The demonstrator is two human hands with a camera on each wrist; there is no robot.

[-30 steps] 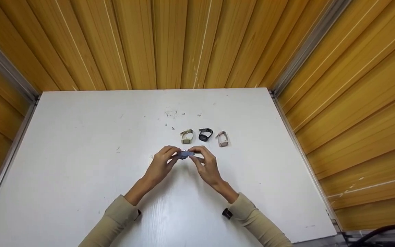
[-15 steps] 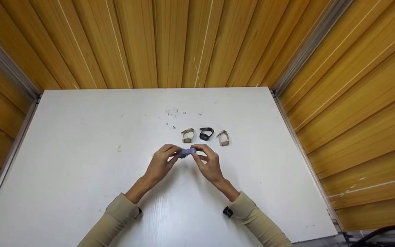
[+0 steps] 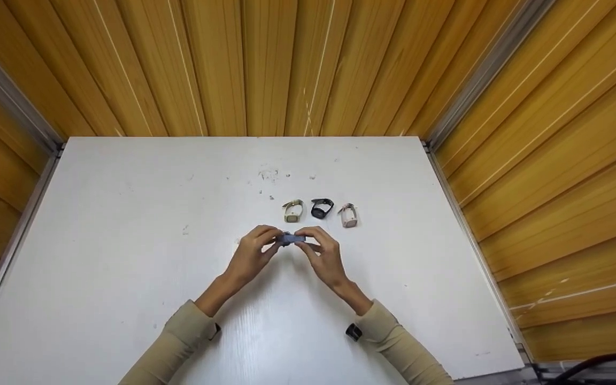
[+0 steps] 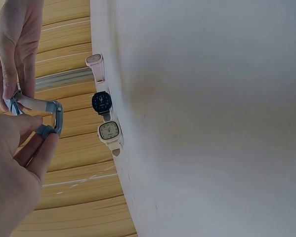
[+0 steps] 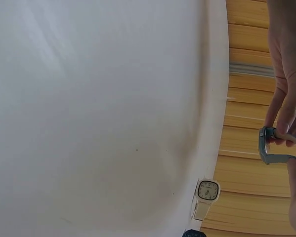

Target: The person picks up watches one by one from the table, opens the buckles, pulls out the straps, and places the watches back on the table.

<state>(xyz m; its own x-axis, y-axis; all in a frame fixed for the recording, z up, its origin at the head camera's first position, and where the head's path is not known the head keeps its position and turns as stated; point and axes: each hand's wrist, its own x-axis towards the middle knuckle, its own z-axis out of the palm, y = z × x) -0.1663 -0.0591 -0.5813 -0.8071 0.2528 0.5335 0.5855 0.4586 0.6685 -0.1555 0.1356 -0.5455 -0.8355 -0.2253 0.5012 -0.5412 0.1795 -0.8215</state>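
A blue wristwatch (image 3: 293,239) is held up between both hands above the white table. My left hand (image 3: 250,255) pinches its left part between thumb and fingers, near the case (image 4: 59,117) as the left wrist view shows. With thumb and fingertips, my right hand (image 3: 327,261) grips the strap on the other side. The band forms a loop in both wrist views. Just beyond the hands lie a cream watch (image 3: 292,218), a black watch (image 3: 319,213) and a pink watch (image 3: 349,223), side by side in a row. Fingers hide parts of the blue strap.
The white table (image 3: 126,256) has small dark marks (image 3: 268,174) toward its far side. Wood-patterned walls (image 3: 265,69) enclose it at the back and sides, with metal rails (image 3: 474,75) at the corners. A dark cable (image 3: 602,359) shows at the lower right.
Both hands stay almost in place. The right fingers lifted the blue strap's end slightly, then brought it back level. The three watches on the table have not moved.
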